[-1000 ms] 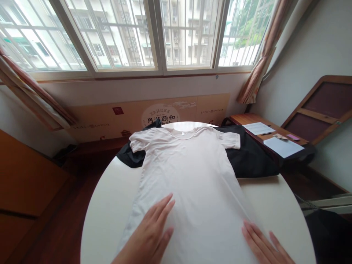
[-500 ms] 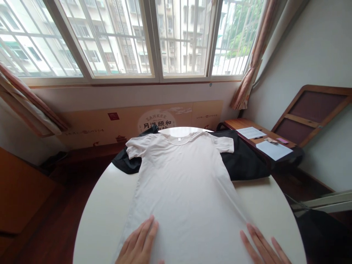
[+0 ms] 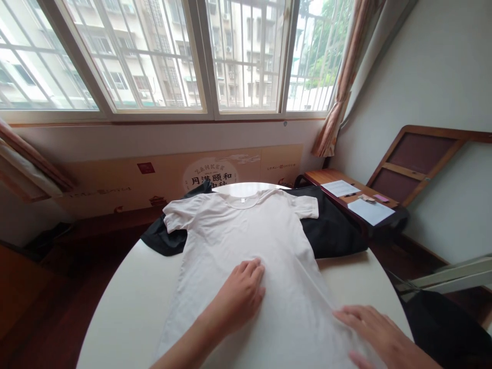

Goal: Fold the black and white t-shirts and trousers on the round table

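A white short-sleeved T-shirt lies spread on a round white table, neckline at the far side and hem out of view near me. My left hand rests palm-down on the middle of the shirt, its fingers a little bent and holding nothing. At the shirt's right edge is my right hand, fingers stretched out over the cloth and thumb apart. Beneath the sleeves, black cloth shows on the left and on the right.
A small wooden table with papers stands at the back right, beside a leaning wooden frame. Barred windows and curtains are beyond. A dark object sits low on the right.
My left hand has moved forward and right, from the shirt's lower left to its middle. My right hand has turned inward at the shirt's right edge. The view has shifted slightly right.
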{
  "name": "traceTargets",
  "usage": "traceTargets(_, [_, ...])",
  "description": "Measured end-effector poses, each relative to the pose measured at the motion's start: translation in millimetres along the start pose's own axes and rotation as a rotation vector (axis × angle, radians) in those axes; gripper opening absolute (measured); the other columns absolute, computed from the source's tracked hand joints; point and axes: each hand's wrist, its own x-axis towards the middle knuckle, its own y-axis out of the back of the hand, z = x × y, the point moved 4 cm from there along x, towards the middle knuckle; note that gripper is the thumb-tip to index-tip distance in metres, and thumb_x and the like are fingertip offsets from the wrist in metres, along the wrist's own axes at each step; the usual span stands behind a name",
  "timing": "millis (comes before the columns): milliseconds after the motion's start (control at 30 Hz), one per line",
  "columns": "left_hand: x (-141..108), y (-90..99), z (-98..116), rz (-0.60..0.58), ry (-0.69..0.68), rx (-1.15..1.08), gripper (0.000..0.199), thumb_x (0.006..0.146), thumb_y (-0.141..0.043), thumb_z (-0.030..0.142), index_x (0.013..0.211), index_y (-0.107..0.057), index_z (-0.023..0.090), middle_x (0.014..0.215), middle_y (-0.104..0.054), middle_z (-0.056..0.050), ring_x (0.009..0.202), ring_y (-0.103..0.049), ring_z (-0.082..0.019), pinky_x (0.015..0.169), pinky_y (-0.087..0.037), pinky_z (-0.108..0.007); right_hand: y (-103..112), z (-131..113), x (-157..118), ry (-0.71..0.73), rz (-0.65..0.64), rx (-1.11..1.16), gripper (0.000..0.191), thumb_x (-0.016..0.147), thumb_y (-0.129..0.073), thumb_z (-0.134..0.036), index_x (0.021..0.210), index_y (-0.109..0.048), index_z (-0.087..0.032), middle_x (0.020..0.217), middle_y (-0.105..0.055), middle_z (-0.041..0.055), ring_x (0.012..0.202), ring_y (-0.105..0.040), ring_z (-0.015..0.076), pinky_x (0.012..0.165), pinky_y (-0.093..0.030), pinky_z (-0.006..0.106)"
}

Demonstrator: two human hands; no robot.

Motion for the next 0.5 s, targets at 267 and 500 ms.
traceTargets(267, [-6.3,-6.0,-0.2,-0.008,0.032,-0.021,0.043,0.102,-0.048,0.024,0.144,-0.053,0.016,0.157,-0.052,-0.014,0.141,-0.049,-0.031,0.121,-0.042,-0.047,-8.3,155.7,164.7,-0.951,0.081,0.634,0.039,0.095,-0.059,-0.041,0.122,-0.072,-0.015,0.118,-0.077,0.0142,0.098,-0.074,0.025,0.073,-0.06,0.03])
traceTargets(500, [-9.3,-8.2,-4.4,0.014,-0.001,-0.057,0.043,0.103,-0.049,0.028,0.144,-0.053,0.016,0.157,-0.051,-0.013,0.138,-0.05,-0.031,0.12,-0.043,-0.046,-53.1,208.0,265.9,-1.206,0.065,0.462,0.046,0.086,-0.076,-0.036,0.113,-0.071,0.001,0.101,-0.075,0.0236,0.086,-0.071,0.028,0.062,-0.054,0.032])
